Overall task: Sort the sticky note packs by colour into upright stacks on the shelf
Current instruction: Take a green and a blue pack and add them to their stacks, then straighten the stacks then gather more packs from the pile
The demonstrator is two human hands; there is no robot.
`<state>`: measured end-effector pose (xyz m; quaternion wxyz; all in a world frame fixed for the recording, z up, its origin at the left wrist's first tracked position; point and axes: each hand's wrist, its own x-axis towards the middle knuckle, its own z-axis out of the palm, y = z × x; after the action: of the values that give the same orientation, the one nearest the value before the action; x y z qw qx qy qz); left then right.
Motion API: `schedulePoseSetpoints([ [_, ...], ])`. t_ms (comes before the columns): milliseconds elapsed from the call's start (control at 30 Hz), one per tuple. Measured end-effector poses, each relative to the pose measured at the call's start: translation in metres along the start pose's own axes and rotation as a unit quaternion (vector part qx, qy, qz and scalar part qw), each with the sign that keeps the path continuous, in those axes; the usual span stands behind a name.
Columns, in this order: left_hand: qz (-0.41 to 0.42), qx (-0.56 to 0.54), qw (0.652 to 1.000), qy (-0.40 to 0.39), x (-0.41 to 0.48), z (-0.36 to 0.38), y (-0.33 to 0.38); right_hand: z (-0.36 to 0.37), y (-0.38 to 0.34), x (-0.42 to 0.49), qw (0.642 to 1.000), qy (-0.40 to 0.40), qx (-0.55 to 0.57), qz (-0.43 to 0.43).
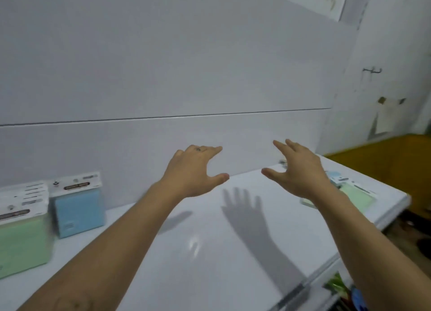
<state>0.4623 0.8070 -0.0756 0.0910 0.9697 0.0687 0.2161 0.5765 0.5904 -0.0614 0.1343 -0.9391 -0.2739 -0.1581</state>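
Your left hand and right hand are both empty and spread, so pinch that flat green pack by its edges.

Several pale green sticky note packs, each with a white header card on top, are standing upright one behind another at the far left of the glossy white shelf. A light blue pack is standing upright just beside them. Near the shelf's right end, a flat green pack is lying blurred and partly hidden.
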Motion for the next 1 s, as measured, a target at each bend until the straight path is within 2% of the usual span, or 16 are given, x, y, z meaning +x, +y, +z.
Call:
schedulePoseSetpoints([
  [233, 0.073, -0.015, 0.996, -0.052, 0.051, 0.050, 0.084, -0.009, 0.096, -0.008, 0.995, -0.013, -0.029, 0.097],
  [500, 0.065, -0.038, 0.992, -0.096, 0.106, 0.116, 0.177, -0.001, 0.207, 0.003, 0.981, -0.037, -0.003, 0.188],
  [667, 0.020, -0.023, 0.989, -0.146, 0.138, 0.156, 0.222, 0.012, 0.271, 0.025, 0.974, -0.067, 0.018, 0.217],
  [867, -0.075, 0.024, 0.978, -0.194, 0.169, 0.191, 0.247, 0.031, 0.321, 0.063, 0.977, -0.087, 0.036, 0.193],
  [1000, -0.110, 0.024, 0.972, -0.205, 0.180, 0.200, 0.258, 0.049, 0.334, 0.084, 0.980, -0.104, 0.031, 0.168],
])
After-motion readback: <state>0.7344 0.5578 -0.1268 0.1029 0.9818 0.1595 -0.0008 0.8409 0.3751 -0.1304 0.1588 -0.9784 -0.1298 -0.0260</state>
